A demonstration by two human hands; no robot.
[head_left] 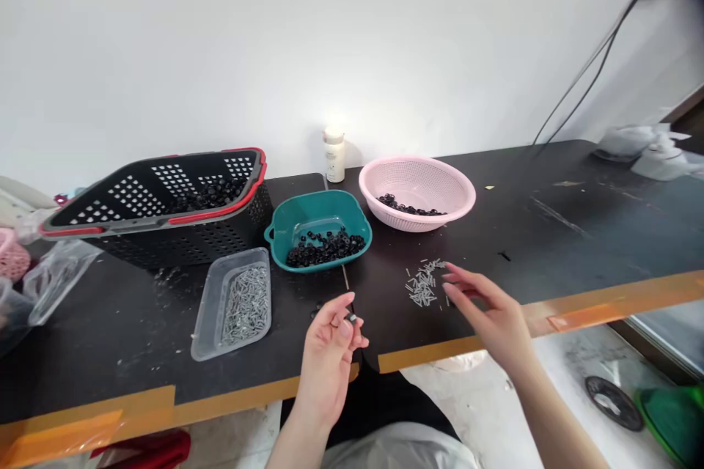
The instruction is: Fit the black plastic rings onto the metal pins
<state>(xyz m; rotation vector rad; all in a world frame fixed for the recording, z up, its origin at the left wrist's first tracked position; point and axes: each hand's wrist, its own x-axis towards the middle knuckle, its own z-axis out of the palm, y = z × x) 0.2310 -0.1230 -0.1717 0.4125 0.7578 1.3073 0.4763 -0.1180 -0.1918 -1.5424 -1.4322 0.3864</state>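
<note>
My left hand [331, 343] is raised over the table's front edge, palm up, fingers curled, pinching a small black-and-metal part [350, 318] at the fingertips. My right hand [487, 310] hovers with fingers stretched out beside a loose heap of small metal pins [424, 283] on the black table [550, 234]; it holds nothing I can see. A teal bowl [319, 214] of black rings stands just beyond my left hand. A clear tray [234, 305] of metal pins lies to the left.
A pink mesh bowl [418, 187] with some black rings sits behind the pins. A tilted black basket with red rim [165, 205] stands at the left. A white bottle [334, 154] is by the wall. Plastic bags [49, 278] lie far left; cables [599, 51] hang at right.
</note>
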